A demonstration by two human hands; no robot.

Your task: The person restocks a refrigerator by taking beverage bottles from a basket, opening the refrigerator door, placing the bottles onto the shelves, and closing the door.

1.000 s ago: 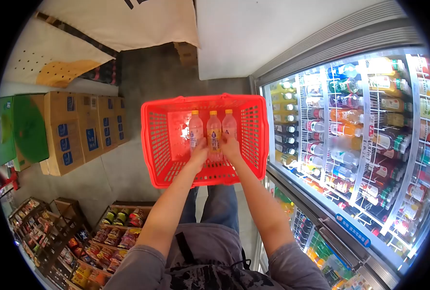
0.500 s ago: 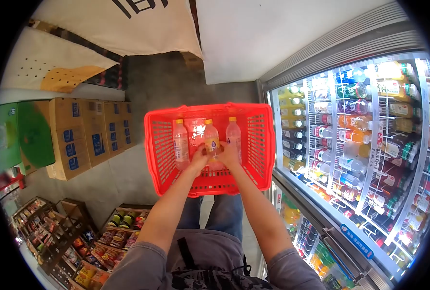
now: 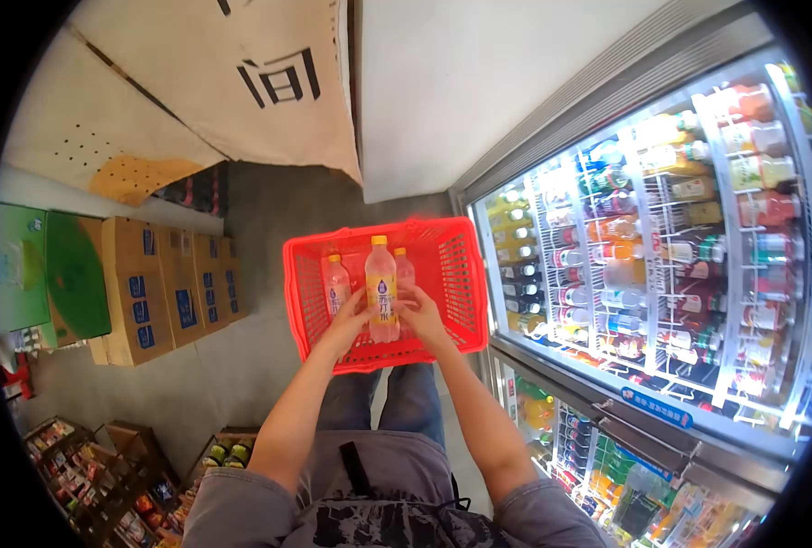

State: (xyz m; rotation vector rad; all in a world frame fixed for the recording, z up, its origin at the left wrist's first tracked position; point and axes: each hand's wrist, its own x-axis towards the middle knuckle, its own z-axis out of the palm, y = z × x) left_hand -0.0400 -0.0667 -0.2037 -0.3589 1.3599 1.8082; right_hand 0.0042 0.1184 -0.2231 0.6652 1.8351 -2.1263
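A clear bottle with a yellow cap and yellow label (image 3: pixel 383 285) stands upright between my hands, raised over a red basket (image 3: pixel 383 365). My left hand (image 3: pixel 353 320) is closed around its left side. On the right, the fingers of my right hand (image 3: pixel 421 318) curl against the bottle's edge. Two more yellow-capped bottles stand in the basket: a left bottle (image 3: pixel 337 274) behind my left hand and a right bottle (image 3: pixel 404 267) partly hidden by the held bottle and my right hand.
At the right is a lit drinks cooler (image 3: pixel 607 237) with several rows of bottles. Cardboard boxes (image 3: pixel 173 292) stand along the left wall. Snack shelves (image 3: pixel 77 466) are at lower left. A cloth curtain (image 3: pixel 269 82) hangs ahead, beside a white panel (image 3: pixel 424 100).
The middle bottle has come up out of the basket toward me, both hands rising with it. Its label now faces me more fully. The view has shifted, showing more of the curtain.
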